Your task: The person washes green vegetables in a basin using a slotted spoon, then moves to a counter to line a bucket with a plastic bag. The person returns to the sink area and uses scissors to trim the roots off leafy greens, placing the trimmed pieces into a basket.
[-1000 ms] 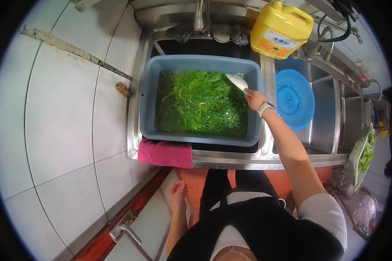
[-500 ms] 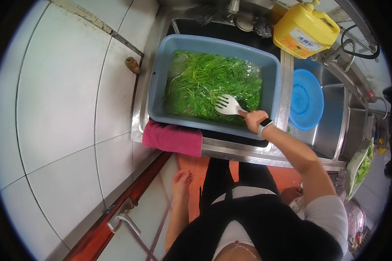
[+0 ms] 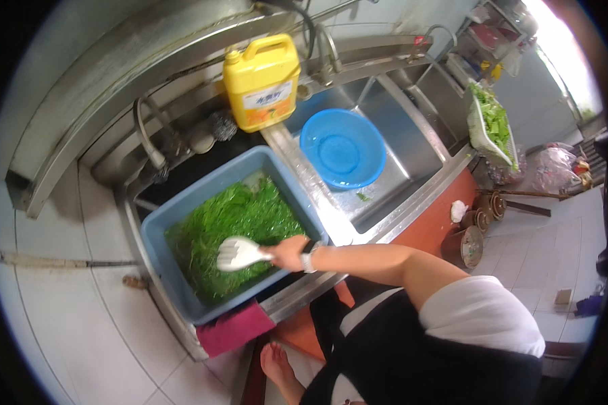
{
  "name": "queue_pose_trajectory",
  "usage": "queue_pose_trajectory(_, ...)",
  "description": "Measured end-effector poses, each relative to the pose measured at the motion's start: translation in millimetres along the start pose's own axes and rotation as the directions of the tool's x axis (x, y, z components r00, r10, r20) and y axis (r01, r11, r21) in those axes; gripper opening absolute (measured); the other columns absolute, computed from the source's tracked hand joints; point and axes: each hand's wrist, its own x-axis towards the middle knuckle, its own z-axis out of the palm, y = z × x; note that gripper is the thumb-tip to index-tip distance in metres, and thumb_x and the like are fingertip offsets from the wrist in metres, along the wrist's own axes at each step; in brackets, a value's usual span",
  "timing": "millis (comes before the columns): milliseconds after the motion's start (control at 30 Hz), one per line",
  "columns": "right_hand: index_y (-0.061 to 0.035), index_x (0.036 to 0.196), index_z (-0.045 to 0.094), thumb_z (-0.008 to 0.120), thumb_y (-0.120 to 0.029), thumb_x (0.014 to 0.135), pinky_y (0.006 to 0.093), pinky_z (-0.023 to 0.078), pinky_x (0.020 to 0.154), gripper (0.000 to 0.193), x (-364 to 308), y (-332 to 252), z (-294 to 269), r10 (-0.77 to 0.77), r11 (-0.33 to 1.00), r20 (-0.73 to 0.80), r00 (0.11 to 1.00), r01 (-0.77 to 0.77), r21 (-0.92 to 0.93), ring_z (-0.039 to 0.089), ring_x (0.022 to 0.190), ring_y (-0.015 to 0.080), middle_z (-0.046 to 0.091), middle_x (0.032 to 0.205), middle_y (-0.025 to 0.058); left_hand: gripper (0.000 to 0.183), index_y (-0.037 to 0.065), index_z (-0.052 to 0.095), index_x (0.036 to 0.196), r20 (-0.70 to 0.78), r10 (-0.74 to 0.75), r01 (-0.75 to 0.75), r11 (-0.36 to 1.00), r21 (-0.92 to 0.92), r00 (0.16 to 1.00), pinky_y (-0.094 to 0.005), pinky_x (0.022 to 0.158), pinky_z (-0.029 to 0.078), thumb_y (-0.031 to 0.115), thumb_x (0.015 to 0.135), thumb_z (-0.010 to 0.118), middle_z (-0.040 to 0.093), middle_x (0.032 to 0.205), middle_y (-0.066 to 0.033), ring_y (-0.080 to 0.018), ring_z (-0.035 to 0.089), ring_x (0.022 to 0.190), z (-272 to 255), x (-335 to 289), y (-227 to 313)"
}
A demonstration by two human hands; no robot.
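Note:
My right hand (image 3: 288,253), with a watch at its wrist, is closed around the handle of a large white serving fork (image 3: 238,254). The fork's broad slotted head rests on or just over a mass of long-stemmed leafy greens (image 3: 226,212). Those greens lie in water in a grey-blue plastic tub (image 3: 157,248), which stands in the left sink basin. Below the sink's front edge, near a magenta cloth (image 3: 236,329), my left hand (image 3: 275,363) hangs beside my body. Its fingers are loosely curled and nothing shows in them.
A yellow jug (image 3: 263,81) stands behind the divider between basins. The basin to the right holds a round blue bowl (image 3: 368,162). Farther right is a white basket (image 3: 478,128) of greens. A faucet (image 3: 145,135) rises behind the tub, and brown pots (image 3: 463,246) sit on the floor.
The view has turned and shifted right, bringing the basket and pots further in. My right hand still grips the fork, now nearer the middle of the greens. My left hand stays low.

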Motion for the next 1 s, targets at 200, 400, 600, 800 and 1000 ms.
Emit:
queue_pose_trajectory(200, -0.0157, 0.124, 0.043, 0.056, -0.023, 0.079, 0.0446, 0.047, 0.059, 0.048, -76, 28, -2, 0.299, 0.946, -0.203, 0.933, -0.261, 0.193, 0.06, 0.063, 0.0345, 0.062, 0.071, 0.0167, 0.011, 0.004, 0.057, 0.093, 0.155, 0.083, -0.1, 0.99, 0.103, 0.984, -0.0271, 0.071, 0.047, 0.008, 0.083, 0.056, 0.061, 0.089, -0.0079, -0.0179, 0.059, 0.081, 70, 8, 21)
queue_pose_trajectory(400, -0.0075, 0.122, 0.034, 0.056, -0.014, 0.071, 0.0459, 0.047, 0.073, 0.055, -109, 34, 24, 0.421, 0.891, -0.078, 0.903, -0.397, 0.219, 0.059, 0.08, 0.0398, 0.059, 0.088, 0.0233, 0.019, 0.003, 0.057, 0.099, 0.456, -0.187, -0.077, 0.863, 0.5, 0.87, -0.0238, 0.074, 0.045, 0.015, 0.085, 0.057, 0.061, 0.094, -0.006, -0.0129, 0.058, 0.081, 161, -5, -2)
queue_pose_trajectory(600, -0.001, 0.111, 0.045, 0.055, -0.01, 0.071, 0.0456, 0.048, 0.073, 0.042, -74, 58, 26, 0.384, 0.921, -0.162, 0.909, -0.363, 0.145, 0.059, 0.08, 0.0397, 0.056, 0.093, 0.0263, 0.021, 0.002, 0.056, 0.103, 0.539, -0.261, -0.096, 0.833, 0.545, 0.801, -0.0237, 0.075, 0.044, 0.014, 0.086, 0.055, 0.061, 0.095, -0.007, -0.0137, 0.057, 0.082, 190, -5, -34)
queue_pose_trajectory(800, -0.008, 0.108, 0.052, 0.061, -0.027, 0.068, 0.0444, 0.046, 0.075, 0.046, -96, 55, 4, 0.353, 0.935, -0.225, 0.908, -0.345, 0.076, 0.053, 0.094, 0.0358, 0.05, 0.107, 0.0187, 0.019, 0.001, 0.059, 0.097, 0.303, -0.252, -0.035, 0.714, 0.699, 0.919, -0.0232, 0.072, 0.049, 0.012, 0.082, 0.061, 0.063, 0.094, -0.0087, -0.015, 0.06, 0.084, 170, 4, -9)
queue_pose_trajectory(1000, -0.0114, 0.11, 0.055, 0.054, -0.031, 0.074, 0.0466, 0.038, 0.08, 0.041, -174, 109, -47, 0.549, 0.836, -0.251, 0.797, -0.515, 0.189, 0.053, 0.1, 0.0324, 0.056, 0.105, 0.0158, 0.011, 0.0, 0.059, 0.091, 0.488, -0.22, -0.186, 0.735, 0.652, 0.845, -0.0221, 0.069, 0.044, 0.007, 0.083, 0.056, 0.062, 0.084, -0.0077, -0.0137, 0.058, 0.078, 230, 5, 3)
